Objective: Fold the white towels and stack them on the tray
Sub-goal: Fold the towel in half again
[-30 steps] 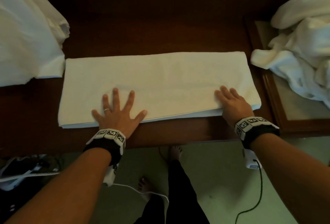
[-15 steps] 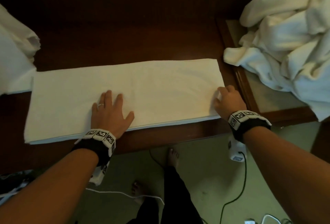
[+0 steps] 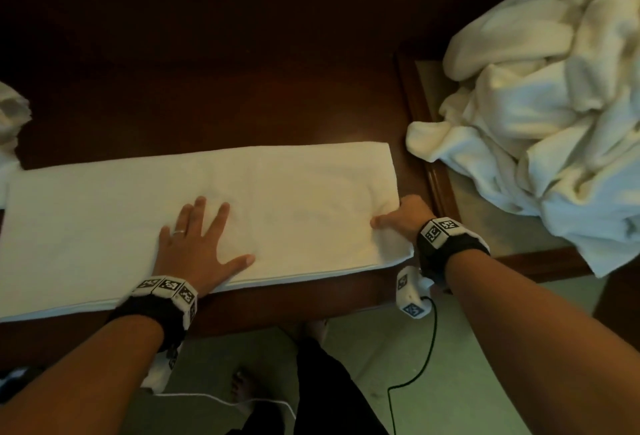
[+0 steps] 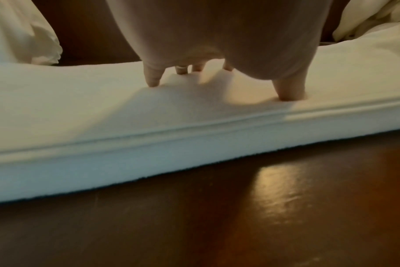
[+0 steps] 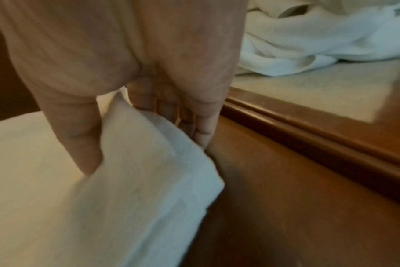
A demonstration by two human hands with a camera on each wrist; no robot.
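Observation:
A long white towel (image 3: 284, 199), folded into a strip, lies across the dark wooden table near its front edge. My left hand (image 3: 197, 244) presses flat on its near middle with fingers spread; in the left wrist view the fingertips (image 4: 152, 79) dent the towel (image 4: 103, 108). My right hand (image 3: 401, 214) grips the towel's right end, thumb on top and fingers under the lifted corner (image 5: 153, 162). A wooden tray (image 3: 436, 185) sits at the right, with a heap of unfolded white towels (image 3: 540, 115) on it.
More white cloth (image 3: 10, 122) lies at the table's far left. The table's dark top (image 3: 207, 88) stretches behind the towel. Below the front edge are the floor, my legs and a black cable (image 3: 427, 358).
My right hand went from resting flat on the towel's right end to gripping its corner and lifting it a little. The left hand stays pressed on the towel. The head view swung right.

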